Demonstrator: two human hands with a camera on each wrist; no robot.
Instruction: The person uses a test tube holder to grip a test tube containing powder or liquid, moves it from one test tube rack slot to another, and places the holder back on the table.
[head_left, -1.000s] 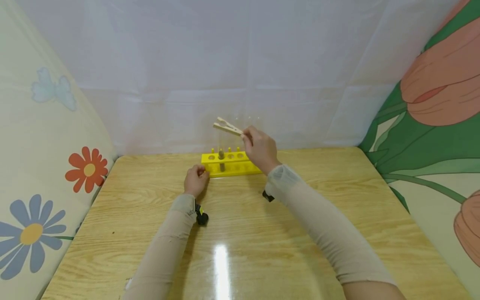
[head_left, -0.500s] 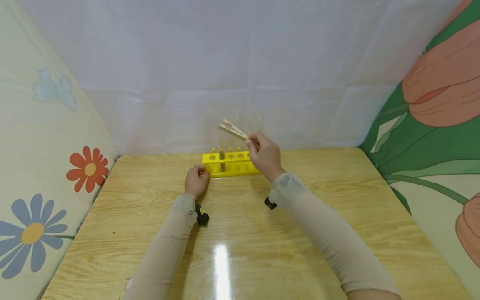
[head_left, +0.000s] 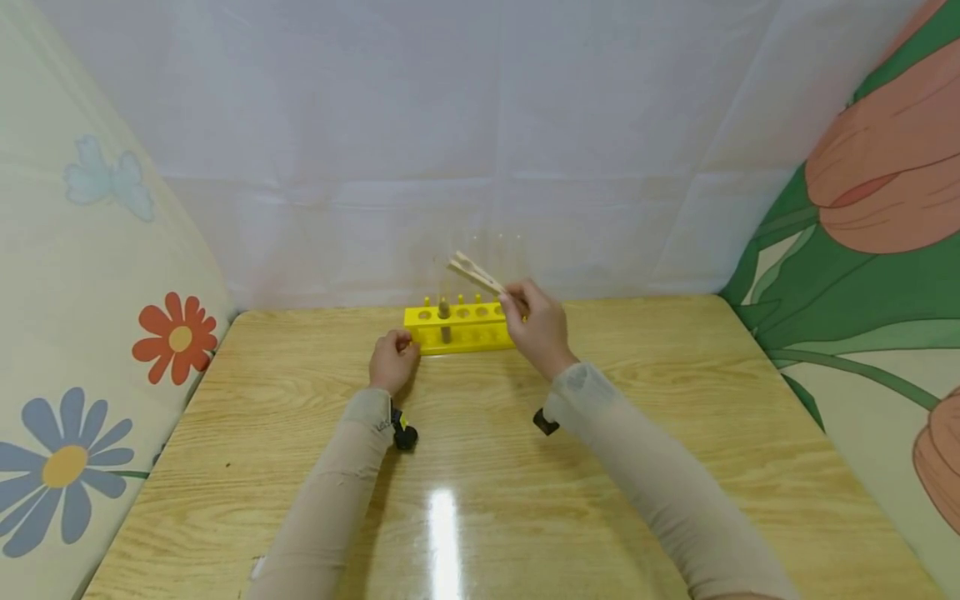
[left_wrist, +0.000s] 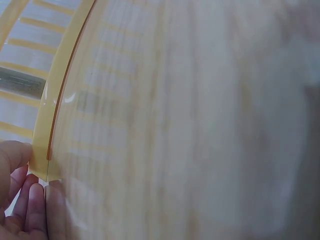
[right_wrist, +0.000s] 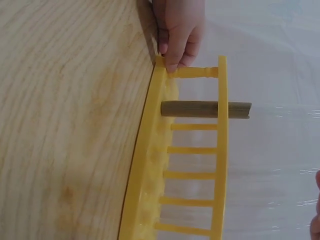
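A yellow test tube rack (head_left: 468, 337) stands at the back of the table. My left hand (head_left: 393, 363) holds its left end, thumb and fingers at the base corner (left_wrist: 40, 162). In the rack's second hole from the left stands a test tube (right_wrist: 200, 109), its lower part filled with something grey-brown and its clear top hard to see. Above the rack's right half, my right hand (head_left: 542, 329) pinches the handle of a wooden test tube clamp (head_left: 480, 275). The clamp's head points up and left, to the right of the filled tube, with nothing visible in it.
Faint clear tube rims show above the rack's right part. A white cloth (head_left: 337, 233) hangs close behind the table (head_left: 300, 375). Patterned panels (head_left: 67, 350) border both sides. A camera (head_left: 405, 437) sits at the left wrist.
The right hand has moved right and down with the wooden clamp, whose head has gone from above the filled tube to its right. The left hand and rack have stayed put.
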